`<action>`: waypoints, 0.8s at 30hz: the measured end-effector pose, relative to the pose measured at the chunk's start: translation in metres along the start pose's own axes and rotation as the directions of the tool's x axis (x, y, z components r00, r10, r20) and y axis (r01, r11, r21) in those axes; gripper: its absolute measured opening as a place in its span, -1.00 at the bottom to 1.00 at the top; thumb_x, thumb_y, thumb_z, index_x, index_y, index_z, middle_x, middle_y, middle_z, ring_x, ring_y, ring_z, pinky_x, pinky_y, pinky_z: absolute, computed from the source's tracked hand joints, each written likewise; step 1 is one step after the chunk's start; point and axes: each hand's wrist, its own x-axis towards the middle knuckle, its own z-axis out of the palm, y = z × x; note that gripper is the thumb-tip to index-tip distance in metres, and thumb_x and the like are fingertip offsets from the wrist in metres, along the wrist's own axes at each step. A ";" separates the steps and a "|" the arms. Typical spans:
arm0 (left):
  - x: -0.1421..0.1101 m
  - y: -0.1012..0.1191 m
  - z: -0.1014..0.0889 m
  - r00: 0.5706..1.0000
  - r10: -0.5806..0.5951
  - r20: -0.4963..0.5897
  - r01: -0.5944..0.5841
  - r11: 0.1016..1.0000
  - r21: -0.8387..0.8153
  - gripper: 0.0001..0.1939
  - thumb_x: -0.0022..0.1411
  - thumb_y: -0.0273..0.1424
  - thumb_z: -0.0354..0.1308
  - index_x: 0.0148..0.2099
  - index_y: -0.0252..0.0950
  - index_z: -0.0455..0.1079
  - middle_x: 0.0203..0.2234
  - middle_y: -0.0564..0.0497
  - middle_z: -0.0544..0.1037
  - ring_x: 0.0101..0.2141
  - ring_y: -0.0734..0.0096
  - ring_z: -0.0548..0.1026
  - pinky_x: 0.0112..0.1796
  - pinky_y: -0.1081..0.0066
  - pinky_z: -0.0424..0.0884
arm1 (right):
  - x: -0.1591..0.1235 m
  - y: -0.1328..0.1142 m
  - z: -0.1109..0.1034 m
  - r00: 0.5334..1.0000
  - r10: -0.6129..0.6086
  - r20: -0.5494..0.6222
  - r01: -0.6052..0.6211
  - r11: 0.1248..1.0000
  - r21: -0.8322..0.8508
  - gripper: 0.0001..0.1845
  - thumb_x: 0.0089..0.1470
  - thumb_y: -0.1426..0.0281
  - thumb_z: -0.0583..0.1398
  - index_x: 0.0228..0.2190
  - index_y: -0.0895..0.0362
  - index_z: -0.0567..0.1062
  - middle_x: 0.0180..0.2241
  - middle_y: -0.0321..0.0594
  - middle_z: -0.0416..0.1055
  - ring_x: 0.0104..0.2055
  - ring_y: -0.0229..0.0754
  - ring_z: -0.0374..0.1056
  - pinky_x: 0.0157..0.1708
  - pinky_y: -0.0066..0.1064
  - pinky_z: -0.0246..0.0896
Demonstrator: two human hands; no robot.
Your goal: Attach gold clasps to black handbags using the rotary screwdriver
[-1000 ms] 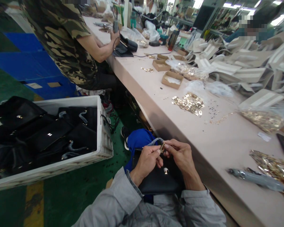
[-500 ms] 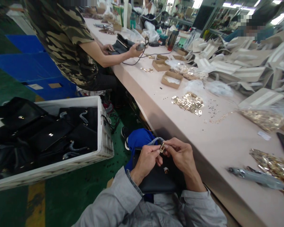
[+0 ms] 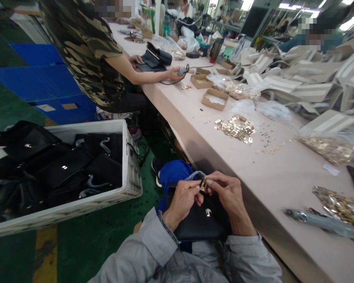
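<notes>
A black bag [image 3: 199, 224] with a small metal stud lies on my lap. Above its top edge, my left hand [image 3: 183, 198] and my right hand [image 3: 228, 194] pinch a small gold metal clasp [image 3: 203, 184] between their fingertips. Both hands are closed on the clasp, thumbs and forefingers meeting at it. A grey strap loops up just behind the clasp. Grey sleeves cover both my forearms.
A long pink table [image 3: 224, 157] runs to my right with a pile of gold fittings [image 3: 235, 127], cardboard boxes [image 3: 214, 98], a grey power tool [image 3: 318, 221]. A white crate [image 3: 126, 165] of black bags stands on my left. A person in camouflage [image 3: 88, 51] works further along.
My hands stay together on the clasp, barely shifting. The person in camouflage has lowered an arm and moved a hand with a tool out onto the table.
</notes>
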 end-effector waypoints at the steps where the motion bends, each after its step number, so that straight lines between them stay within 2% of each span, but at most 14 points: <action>1: 0.001 0.000 0.000 1.000 -0.002 -0.006 0.002 1.000 0.000 -0.68 0.20 -0.42 0.12 -0.14 -0.44 0.65 -0.53 -0.04 0.53 -0.61 0.51 0.40 -0.56 0.51 0.30 | -0.001 -0.001 0.001 1.000 -0.020 -0.005 0.020 0.999 -0.047 -0.90 0.14 0.36 0.37 -0.29 0.10 0.69 -0.40 -0.23 0.48 -0.49 -0.25 0.38 -0.51 -0.41 0.30; 7: 0.003 0.003 0.002 0.999 -0.030 -0.033 0.030 0.999 -0.021 -0.69 0.15 -0.43 0.13 -0.19 -0.45 0.65 -0.58 -0.04 0.53 -0.62 0.50 0.40 -0.58 0.51 0.31 | -0.006 -0.005 0.007 0.992 -0.109 -0.060 0.092 0.965 -0.246 -0.88 0.20 0.36 0.31 -0.26 0.08 0.69 -0.36 -0.20 0.50 -0.46 -0.24 0.42 -0.49 -0.41 0.34; 19: 0.004 0.004 0.002 0.998 -0.036 -0.044 0.034 0.998 -0.045 -0.73 0.14 -0.40 0.15 -0.24 -0.43 0.64 -0.56 -0.05 0.52 -0.63 0.50 0.39 -0.58 0.50 0.29 | -0.007 -0.001 0.015 0.986 -0.086 -0.146 0.052 0.974 -0.222 -0.86 0.16 0.28 0.35 -0.31 0.10 0.66 -0.41 -0.20 0.51 -0.48 -0.21 0.41 -0.50 -0.39 0.34; 24: 0.003 0.001 0.002 0.998 -0.041 -0.039 0.039 0.998 -0.039 -0.72 0.16 -0.41 0.13 -0.23 -0.44 0.64 -0.59 -0.04 0.50 -0.64 0.50 0.38 -0.58 0.51 0.29 | -0.008 -0.002 0.021 0.975 -0.117 -0.189 0.076 0.974 -0.213 -0.87 0.19 0.29 0.34 -0.29 0.10 0.64 -0.41 -0.20 0.50 -0.48 -0.20 0.42 -0.47 -0.37 0.37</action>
